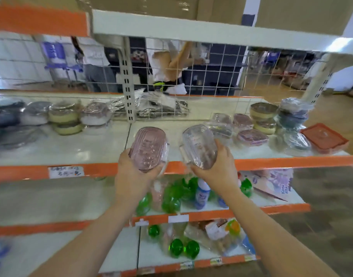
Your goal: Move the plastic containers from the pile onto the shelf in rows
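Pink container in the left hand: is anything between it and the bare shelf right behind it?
Nothing visible. The left hand holds the pink container at the shelf's orange front edge, and the white shelf surface beyond it lies bare up to the wrapped stacks at the back.

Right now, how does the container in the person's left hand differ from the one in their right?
The pink container in the left hand is rosy tinted, while the clear container in the right hand is colourless. The pink container leans slightly right; the clear container leans left. The pink container is held nearer the shelf's middle seam; the clear container is nearer the pile at the right. Both are ribbed, oval, see-through, and held in front of the shelf, not yet set down.
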